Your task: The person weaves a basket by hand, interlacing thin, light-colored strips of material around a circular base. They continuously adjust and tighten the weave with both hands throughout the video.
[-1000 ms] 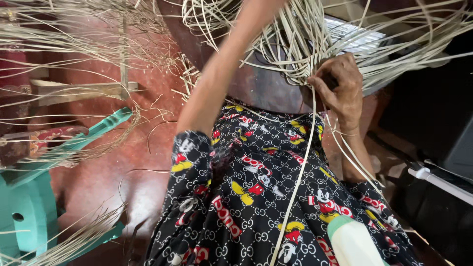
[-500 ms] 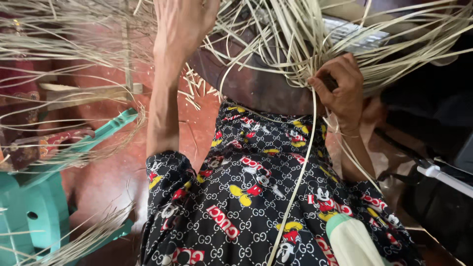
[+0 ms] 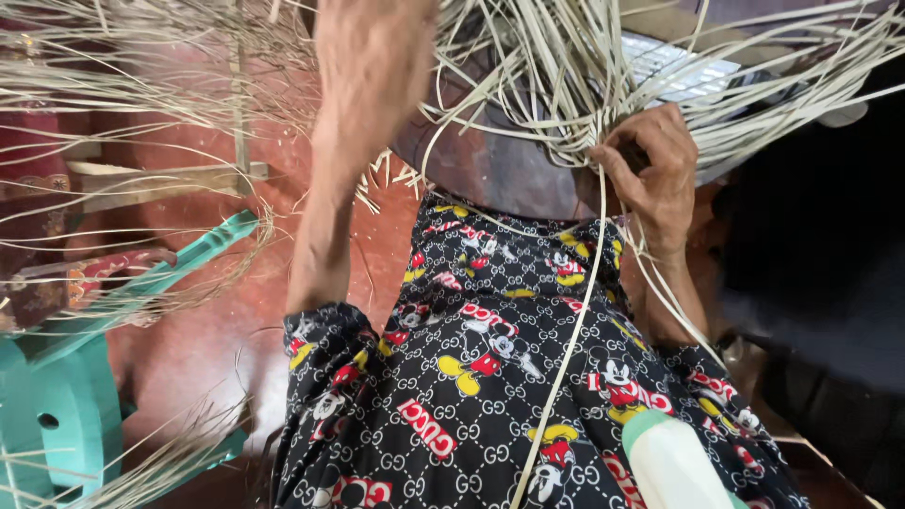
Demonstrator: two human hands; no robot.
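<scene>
Pale straw-coloured cane strips (image 3: 603, 66); black garment (image 3: 509, 377) patterned with red, yellow and white cartoon figures; teal plastic stool (image 3: 66, 405); reddish-brown floor (image 3: 198, 349).

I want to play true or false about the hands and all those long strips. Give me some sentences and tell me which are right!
1. The right hand pinches pale strips against a dark round form. True.
2. The left hand rests flat on the lap. False: it is raised up high among the strips.
3. One long strip hangs down across the black patterned clothing. True.
4. The plastic stool at the left is bright red. False: it is teal green.
5. A white bottle with a green band shows at the bottom edge. True.
6. The right hand holds scissors. False: only strips are in its fingers.
</scene>
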